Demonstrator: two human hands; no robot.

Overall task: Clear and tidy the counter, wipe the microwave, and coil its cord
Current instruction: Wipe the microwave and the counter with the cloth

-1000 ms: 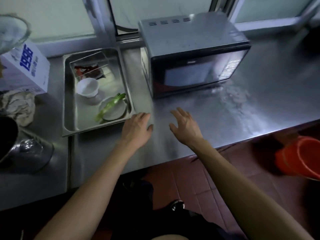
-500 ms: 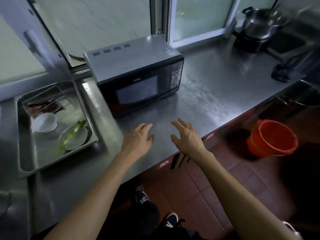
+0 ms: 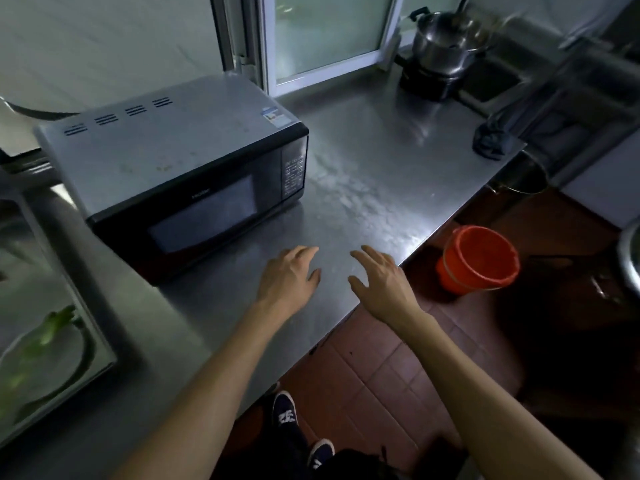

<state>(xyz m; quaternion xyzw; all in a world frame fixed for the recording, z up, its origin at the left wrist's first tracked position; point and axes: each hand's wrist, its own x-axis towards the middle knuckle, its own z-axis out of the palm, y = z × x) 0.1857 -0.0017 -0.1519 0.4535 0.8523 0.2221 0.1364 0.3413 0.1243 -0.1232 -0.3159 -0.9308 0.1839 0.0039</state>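
Note:
A grey and black microwave (image 3: 180, 168) stands on the steel counter (image 3: 374, 161), its door facing me. Its black cord (image 3: 41, 114) shows behind its left rear corner. My left hand (image 3: 289, 277) hovers over the counter's front edge just right of the microwave, fingers relaxed and holding nothing. My right hand (image 3: 379, 275) is beside it at the counter's corner, fingers spread and empty. A dark cloth (image 3: 490, 142) lies at the counter's far right edge.
A steel tray (image 3: 93, 327) at the left holds a plate with green vegetable (image 3: 52, 327). A steel pot (image 3: 446, 43) sits on a black burner at the back right. An orange bucket (image 3: 479, 258) stands on the red tile floor by the counter's corner.
The view has swung to the right: the tray has slid toward the left edge, and the pot, dark cloth and bucket have come in. Both hands stay over the counter's front, empty.

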